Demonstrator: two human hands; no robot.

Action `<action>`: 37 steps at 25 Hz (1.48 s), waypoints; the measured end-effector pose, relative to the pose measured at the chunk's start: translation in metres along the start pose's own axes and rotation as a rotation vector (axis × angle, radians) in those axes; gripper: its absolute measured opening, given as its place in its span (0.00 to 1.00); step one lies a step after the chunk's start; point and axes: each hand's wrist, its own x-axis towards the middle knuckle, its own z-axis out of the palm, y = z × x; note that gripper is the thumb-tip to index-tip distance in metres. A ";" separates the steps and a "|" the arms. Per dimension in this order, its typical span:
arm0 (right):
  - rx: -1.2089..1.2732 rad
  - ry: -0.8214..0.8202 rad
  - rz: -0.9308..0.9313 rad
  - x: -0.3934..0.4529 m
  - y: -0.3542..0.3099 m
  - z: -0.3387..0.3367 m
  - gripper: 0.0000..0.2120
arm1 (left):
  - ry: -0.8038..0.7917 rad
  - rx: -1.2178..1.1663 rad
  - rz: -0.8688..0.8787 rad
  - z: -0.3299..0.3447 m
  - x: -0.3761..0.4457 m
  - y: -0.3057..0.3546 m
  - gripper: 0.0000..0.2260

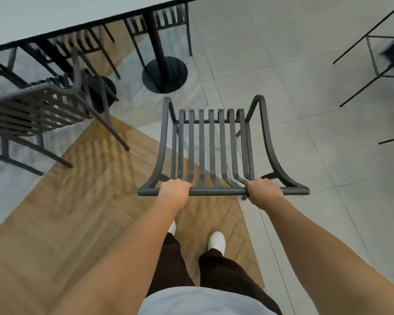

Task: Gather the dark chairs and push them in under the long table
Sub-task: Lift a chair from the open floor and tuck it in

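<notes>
Head view: slatted metal chair (212,144) (tubular)

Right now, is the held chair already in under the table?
No, it is out. The chair stands on open floor short of the table, both hands gripping its top bar.

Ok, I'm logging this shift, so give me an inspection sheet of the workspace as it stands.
Surface: pale long table on black round pedestal bases.
Job's things: dark slatted metal chair held short of the table; another dark chair at left, angled, partly out; more tucked under.
Clutter: nothing seen.
Grippers: left hand and right hand, fingers wrapped on the chair's top rail.
Cables: nothing seen.
Surroundings: grey tile and wood-pattern floor; thin-legged furniture at right.
</notes>
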 end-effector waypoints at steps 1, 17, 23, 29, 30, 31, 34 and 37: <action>-0.023 0.004 -0.014 0.006 -0.002 -0.006 0.10 | -0.002 -0.018 -0.024 0.002 -0.003 -0.003 0.16; -0.177 0.028 -0.132 0.135 -0.063 -0.122 0.05 | -0.022 -0.252 -0.260 -0.041 0.057 -0.104 0.13; -0.186 0.039 -0.108 0.203 -0.080 -0.175 0.07 | -0.010 -0.264 -0.244 -0.086 0.112 -0.159 0.12; -0.175 0.032 -0.064 0.269 -0.088 -0.229 0.08 | 0.005 -0.260 -0.202 -0.132 0.170 -0.206 0.11; -0.170 0.041 -0.058 0.279 -0.089 -0.238 0.09 | 0.007 -0.252 -0.201 -0.139 0.179 -0.212 0.11; -0.168 0.047 -0.056 0.290 -0.089 -0.245 0.09 | 0.007 -0.244 -0.201 -0.146 0.189 -0.218 0.11; -0.167 0.047 -0.055 0.316 -0.088 -0.266 0.09 | 0.004 -0.244 -0.197 -0.163 0.212 -0.232 0.10; -0.164 0.051 -0.055 0.338 -0.084 -0.282 0.09 | 0.001 -0.243 -0.187 -0.178 0.232 -0.243 0.10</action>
